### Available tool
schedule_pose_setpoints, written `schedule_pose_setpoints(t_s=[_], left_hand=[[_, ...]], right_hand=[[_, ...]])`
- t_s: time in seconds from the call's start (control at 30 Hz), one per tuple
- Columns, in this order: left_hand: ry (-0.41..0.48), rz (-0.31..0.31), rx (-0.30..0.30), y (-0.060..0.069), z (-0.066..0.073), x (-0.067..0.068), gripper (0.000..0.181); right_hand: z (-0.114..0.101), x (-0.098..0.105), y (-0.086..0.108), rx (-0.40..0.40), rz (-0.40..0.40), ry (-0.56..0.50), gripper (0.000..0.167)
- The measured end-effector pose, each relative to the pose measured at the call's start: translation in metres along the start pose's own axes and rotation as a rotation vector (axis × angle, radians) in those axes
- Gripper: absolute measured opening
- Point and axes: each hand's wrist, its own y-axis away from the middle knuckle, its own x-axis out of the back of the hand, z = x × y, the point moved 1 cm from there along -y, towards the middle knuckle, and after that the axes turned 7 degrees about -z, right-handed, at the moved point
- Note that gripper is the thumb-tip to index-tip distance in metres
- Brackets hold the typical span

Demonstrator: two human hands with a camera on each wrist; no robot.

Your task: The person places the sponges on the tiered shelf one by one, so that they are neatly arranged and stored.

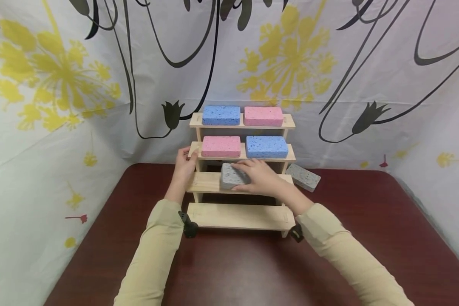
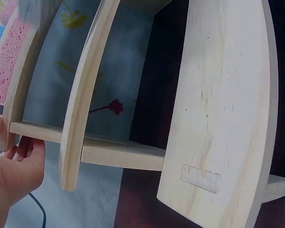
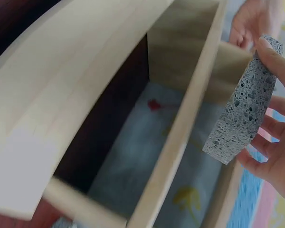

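Observation:
My right hand (image 1: 261, 176) grips a grey porous sponge (image 1: 229, 176) over the third step from the top of a stepped wooden stand (image 1: 241, 214). In the right wrist view the thumb lies on one side of this grey sponge (image 3: 244, 107) and the fingers on the other. Whether it touches the step I cannot tell. My left hand (image 1: 184, 170) holds the left end of the stand's second step, its fingers curled at the plank's edge in the left wrist view. On that step sit a pink sponge (image 1: 221, 147) and a blue sponge (image 1: 266, 147).
The top step bears another blue sponge (image 1: 221, 115) and another pink sponge (image 1: 263, 116). A second grey sponge (image 1: 303, 177) lies tilted on the dark red table (image 1: 237, 267), right of the stand. Behind hangs a patterned white cloth (image 1: 222, 85).

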Motion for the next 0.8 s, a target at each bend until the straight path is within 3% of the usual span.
schedule_pose_setpoints(t_s=[0.33,0.57,0.8], left_hand=[[0.007,0.005,0.017,0.001,-0.005,-0.008,0.044],[-0.015,-0.021,0.041,0.003,-0.001,-0.006,0.044],[-0.012,-0.005,0.023,-0.001,0.001,0.0,0.044]], right_hand=[[-0.022,-0.022,-0.04,0.048,-0.072,0.03,0.07],[-0.03,-0.031,-0.049,0.051,-0.057,0.054,0.071],[-0.034,-0.034,-0.054,0.022,-0.025,0.129,0.069]])
